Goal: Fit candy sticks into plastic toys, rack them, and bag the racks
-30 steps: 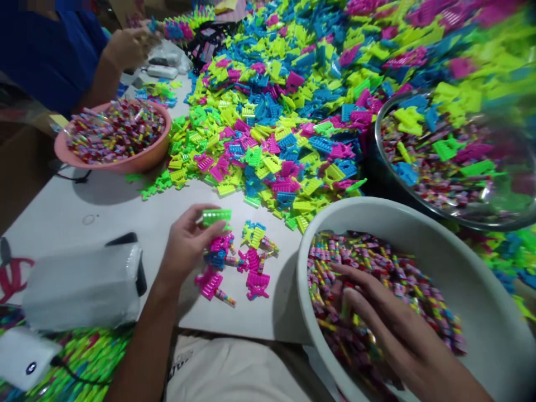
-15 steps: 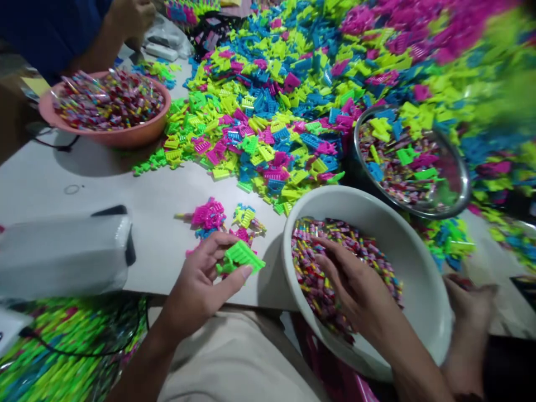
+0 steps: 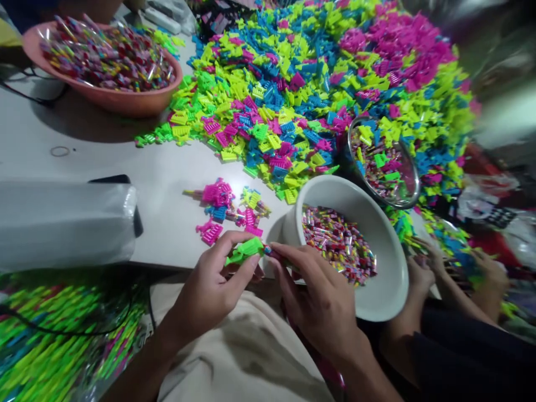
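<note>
My left hand [image 3: 213,285] pinches a bright green plastic toy piece [image 3: 245,251] between thumb and fingers, above the table's front edge. Fingertips of my right hand [image 3: 324,298] hold a small, multicoloured printed stick [image 3: 268,250] against the green piece's right end; whether it is inserted I cannot tell. Close to the right hand, a white basin [image 3: 298,215] contains many similar small sticks [image 3: 337,240]. Just beyond both hands lies a small group of pink, blue and yellow toy pieces [image 3: 218,192], some with sticks attached.
A large heap of coloured plastic pieces [image 3: 272,111] covers the back. An orange basin [image 3: 113,103] of sticks is at left, a metal bowl [image 3: 414,184] at right. A plastic-wrapped bundle [image 3: 67,223] lies left. Another person's hands [image 3: 421,273] work at right.
My right hand has come out of the white basin with a small stick and moved left to the green piece. My left hand has turned the green piece slightly. The camera view has shifted.
</note>
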The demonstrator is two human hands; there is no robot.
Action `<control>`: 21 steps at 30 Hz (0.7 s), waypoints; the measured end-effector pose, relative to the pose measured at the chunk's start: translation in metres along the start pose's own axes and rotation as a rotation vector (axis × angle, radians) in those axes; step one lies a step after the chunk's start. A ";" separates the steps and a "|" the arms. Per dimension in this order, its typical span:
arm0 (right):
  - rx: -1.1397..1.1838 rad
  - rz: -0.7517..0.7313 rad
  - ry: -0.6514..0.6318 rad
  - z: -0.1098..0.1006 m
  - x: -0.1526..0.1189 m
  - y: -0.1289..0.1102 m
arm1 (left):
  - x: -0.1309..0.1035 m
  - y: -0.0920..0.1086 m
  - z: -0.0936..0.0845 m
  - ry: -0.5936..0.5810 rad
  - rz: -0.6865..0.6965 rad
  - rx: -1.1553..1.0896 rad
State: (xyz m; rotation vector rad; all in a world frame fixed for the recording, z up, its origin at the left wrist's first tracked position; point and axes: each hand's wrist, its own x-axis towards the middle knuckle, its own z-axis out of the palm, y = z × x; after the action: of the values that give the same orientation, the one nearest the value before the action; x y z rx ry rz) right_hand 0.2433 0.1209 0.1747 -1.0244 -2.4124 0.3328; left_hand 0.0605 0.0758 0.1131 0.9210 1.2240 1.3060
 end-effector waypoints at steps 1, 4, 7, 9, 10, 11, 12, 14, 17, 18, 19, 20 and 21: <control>-0.019 -0.003 0.003 0.004 0.001 -0.002 | -0.001 -0.002 -0.002 0.003 0.007 0.022; -0.008 -0.002 0.012 0.010 0.007 -0.007 | 0.000 -0.005 -0.007 -0.001 0.010 0.045; 0.035 0.066 -0.030 0.009 0.017 -0.007 | 0.004 -0.009 -0.012 -0.042 0.004 0.034; 0.095 0.124 -0.103 0.006 0.024 -0.004 | 0.008 -0.012 -0.015 -0.075 0.009 0.023; 0.138 0.153 -0.143 0.004 0.028 -0.001 | 0.009 -0.014 -0.016 -0.093 0.011 0.013; 0.185 0.184 -0.179 0.003 0.031 0.002 | 0.011 -0.017 -0.017 -0.110 0.007 -0.001; 0.231 0.217 -0.209 0.002 0.035 0.006 | 0.013 -0.019 -0.018 -0.127 -0.004 -0.022; 0.314 0.276 -0.272 0.000 0.041 0.014 | 0.019 -0.022 -0.020 -0.164 -0.053 -0.088; 0.471 0.377 -0.397 0.000 0.049 0.027 | 0.031 -0.024 -0.027 -0.280 -0.200 -0.264; 0.531 0.425 -0.439 -0.001 0.050 0.032 | 0.037 -0.023 -0.029 -0.340 -0.254 -0.319; 0.590 0.477 -0.463 0.000 0.051 0.035 | 0.042 -0.023 -0.032 -0.391 -0.302 -0.366; 0.642 0.532 -0.464 0.000 0.052 0.039 | 0.048 -0.022 -0.033 -0.427 -0.337 -0.401; 0.691 0.587 -0.444 0.001 0.051 0.041 | 0.053 -0.021 -0.034 -0.448 -0.362 -0.426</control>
State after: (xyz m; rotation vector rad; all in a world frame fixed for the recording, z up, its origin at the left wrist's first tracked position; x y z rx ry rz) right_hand 0.2376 0.1863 0.1751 -1.3737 -1.9918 1.6064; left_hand 0.0246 0.1212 0.0804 0.6024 0.6848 0.9491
